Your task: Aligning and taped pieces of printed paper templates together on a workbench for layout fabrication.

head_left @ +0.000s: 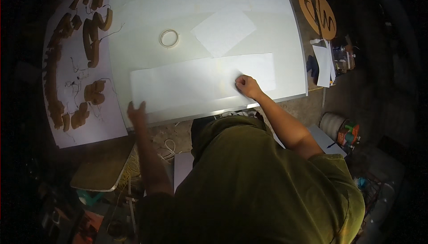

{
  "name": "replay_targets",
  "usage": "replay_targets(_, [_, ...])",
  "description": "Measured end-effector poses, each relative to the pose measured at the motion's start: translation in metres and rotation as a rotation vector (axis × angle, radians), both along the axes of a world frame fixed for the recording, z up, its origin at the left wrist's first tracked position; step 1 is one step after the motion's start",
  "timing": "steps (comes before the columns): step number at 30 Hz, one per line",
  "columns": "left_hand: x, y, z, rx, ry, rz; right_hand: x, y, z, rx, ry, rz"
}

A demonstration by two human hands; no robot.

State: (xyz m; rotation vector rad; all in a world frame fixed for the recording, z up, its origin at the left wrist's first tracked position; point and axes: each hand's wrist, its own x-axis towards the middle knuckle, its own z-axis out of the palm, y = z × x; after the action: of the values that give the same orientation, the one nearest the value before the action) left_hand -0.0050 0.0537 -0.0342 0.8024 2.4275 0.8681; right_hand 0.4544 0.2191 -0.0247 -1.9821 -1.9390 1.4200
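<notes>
A long white paper strip [178,83] lies along the near edge of the pale table, with a faint yellowish band across it that looks like tape. My left hand [137,112] is at the strip's near left corner, fingers apart and holding nothing I can see. Over the strip's right part is my right hand [248,86], its fingers pinched together; what they hold, if anything, is hidden. Beyond the strip, a roll of tape [161,39] rests flat on the table. To its right a separate white sheet [223,30] lies at an angle, one corner meeting the strip.
On the left, a white board [104,126] carries several brown shaped pieces [91,43] with loose thin wires. A round orange piece with dark curved shapes [327,18] stands off the table's right side, near white sheets [322,65]. A cable spool [332,126] sits lower right.
</notes>
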Motion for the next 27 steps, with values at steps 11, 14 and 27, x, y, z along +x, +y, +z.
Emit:
replay_targets(11, [-0.099, -0.033, 0.036, -0.017, 0.017, -0.047, -0.010, 0.072, 0.004, 0.186, -0.021, -0.078])
replay_targets(14, [-0.104, -0.035, 0.037, -0.072, 0.116, -0.028, 0.001, 0.104, -0.007, 0.235, -0.066, -0.152])
replay_targets(27, [-0.015, -0.051, 0.060, -0.105, 0.655, -0.085, 0.007, 0.247, -0.023, 0.359, -0.397, -0.140])
